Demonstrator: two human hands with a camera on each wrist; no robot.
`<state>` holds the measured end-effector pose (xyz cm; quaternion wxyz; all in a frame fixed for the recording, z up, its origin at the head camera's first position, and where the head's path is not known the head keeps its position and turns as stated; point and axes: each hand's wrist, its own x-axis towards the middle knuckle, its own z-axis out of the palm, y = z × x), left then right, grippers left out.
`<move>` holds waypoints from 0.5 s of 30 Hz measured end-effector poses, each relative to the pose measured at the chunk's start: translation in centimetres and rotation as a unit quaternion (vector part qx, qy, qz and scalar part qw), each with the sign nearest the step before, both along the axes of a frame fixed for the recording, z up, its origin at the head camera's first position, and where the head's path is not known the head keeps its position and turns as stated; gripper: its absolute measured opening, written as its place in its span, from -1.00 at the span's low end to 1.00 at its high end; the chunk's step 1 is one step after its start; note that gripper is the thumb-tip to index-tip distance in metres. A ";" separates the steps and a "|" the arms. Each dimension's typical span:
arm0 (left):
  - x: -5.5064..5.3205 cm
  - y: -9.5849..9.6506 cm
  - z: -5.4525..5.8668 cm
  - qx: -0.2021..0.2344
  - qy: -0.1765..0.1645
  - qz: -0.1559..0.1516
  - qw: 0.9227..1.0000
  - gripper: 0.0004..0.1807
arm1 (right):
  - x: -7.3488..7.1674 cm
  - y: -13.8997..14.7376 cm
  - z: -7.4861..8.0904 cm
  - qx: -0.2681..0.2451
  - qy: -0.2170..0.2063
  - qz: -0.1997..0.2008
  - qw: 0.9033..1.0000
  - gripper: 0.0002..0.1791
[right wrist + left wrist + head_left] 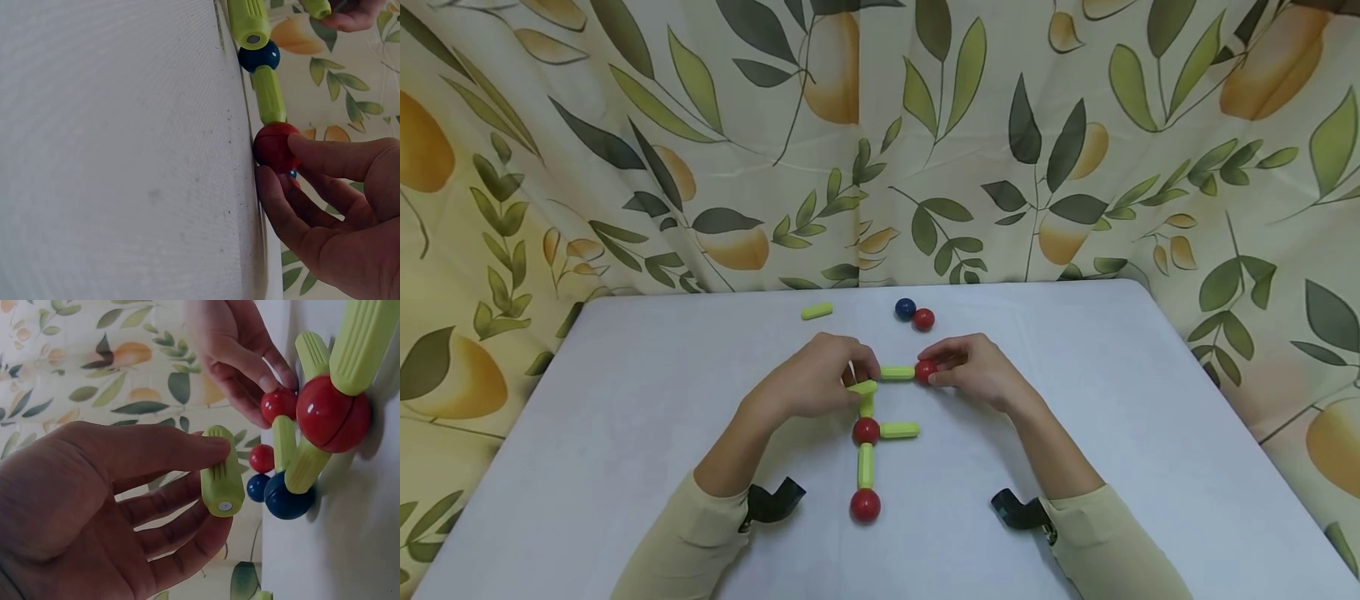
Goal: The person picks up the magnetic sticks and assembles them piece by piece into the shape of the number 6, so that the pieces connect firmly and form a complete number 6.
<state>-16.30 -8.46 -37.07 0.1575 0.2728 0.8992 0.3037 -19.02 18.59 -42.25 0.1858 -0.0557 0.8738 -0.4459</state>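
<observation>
My left hand (pixel 812 375) pinches a light green magnetic stick (pixel 223 478) between thumb and fingers, raised over the shape on the table. A metal disc shows at the stick's end. With its fingertips my right hand (pixel 981 372) holds a red ball (pixel 275 147) that ends the shape's upper arm. A green stick (pixel 897 373) joins that ball to a blue ball (pixel 287 497), which my left hand hides in the head view. Below, a middle red ball (pixel 866 431) bears a stick (pixel 900 430) pointing right. Another stick (pixel 866 465) runs down to the nearest red ball (pixel 865 506).
Near the far edge of the white table (pixel 1075 350) lie a loose green stick (pixel 817 311), a blue ball (pixel 906 309) and a red ball (pixel 924 319), the two balls side by side. A leaf-and-fruit patterned curtain (pixel 880 192) hangs behind the table.
</observation>
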 end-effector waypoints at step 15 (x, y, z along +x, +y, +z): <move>1.0 1.8 -0.2 0.051 -0.075 -0.076 0.993 -0.77 | 0.1 0.0 0.1 -0.004 0.012 0.009 1.000 -0.64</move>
